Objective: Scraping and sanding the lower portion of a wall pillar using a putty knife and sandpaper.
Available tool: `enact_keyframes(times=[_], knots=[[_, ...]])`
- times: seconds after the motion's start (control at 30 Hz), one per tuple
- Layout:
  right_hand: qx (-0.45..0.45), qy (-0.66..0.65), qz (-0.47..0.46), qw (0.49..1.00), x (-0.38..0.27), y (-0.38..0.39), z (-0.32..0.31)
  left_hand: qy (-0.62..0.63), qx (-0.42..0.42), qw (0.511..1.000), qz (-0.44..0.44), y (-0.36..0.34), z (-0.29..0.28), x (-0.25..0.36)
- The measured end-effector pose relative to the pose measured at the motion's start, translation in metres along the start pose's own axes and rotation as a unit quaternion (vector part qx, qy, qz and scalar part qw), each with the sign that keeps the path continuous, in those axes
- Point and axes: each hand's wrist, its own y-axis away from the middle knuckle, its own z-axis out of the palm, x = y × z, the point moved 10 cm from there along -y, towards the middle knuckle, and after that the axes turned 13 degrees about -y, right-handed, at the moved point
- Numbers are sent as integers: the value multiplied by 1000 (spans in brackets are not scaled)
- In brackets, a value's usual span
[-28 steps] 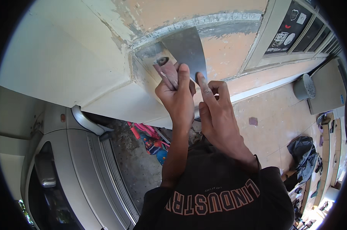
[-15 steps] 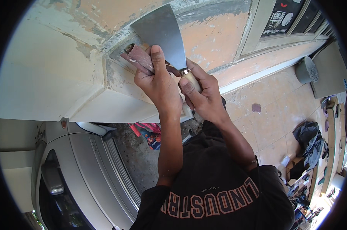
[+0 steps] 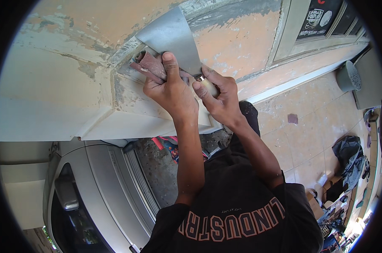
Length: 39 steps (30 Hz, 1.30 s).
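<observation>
My left hand (image 3: 172, 93) is closed round a rolled, reddish-brown piece of sandpaper (image 3: 152, 66) dusted with white. Its thumb points up along the roll, beside the blade of a wide putty knife (image 3: 174, 37). In my right hand (image 3: 223, 98) is the knife's pale handle, the thumb and fingers wrapped around it. The broad grey metal blade slants up and left in front of the wall (image 3: 237, 42); whether its edge touches the wall I cannot tell. What lies between the sandpaper and the lower blade is partly hidden by my left hand.
Patchy peach paint and grey filler cover the wall, which meets a white ledge (image 3: 127, 126). A silver car (image 3: 102, 168) stands at lower left. To the right are a window frame (image 3: 283, 38), a grey bucket (image 3: 347, 78), a sandpaper scrap (image 3: 292, 119) and a black plastic bag (image 3: 349, 154).
The putty knife has tilted further left and shifted slightly left, with both hands keeping their hold. The view has moved a little, so the car and floor items sit further right.
</observation>
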Motion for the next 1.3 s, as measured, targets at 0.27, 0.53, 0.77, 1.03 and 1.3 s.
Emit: enact_keyframes(times=[0.27,0.53,0.77,1.03,1.3], knots=[[32,-124,94,987,-20,16,6,30,-12,999,21,9,2,8],[25,-99,99,990,-9,3,-6,22,-28,998,45,1,8,8],[11,-83,89,993,-11,2,-6,41,-18,998,40,5,9,13],[6,-73,78,994,-19,8,3,-1,-34,999,10,4,3,7],[6,-70,96,993,-16,11,4,-2,-45,999,21,4,2,6]])
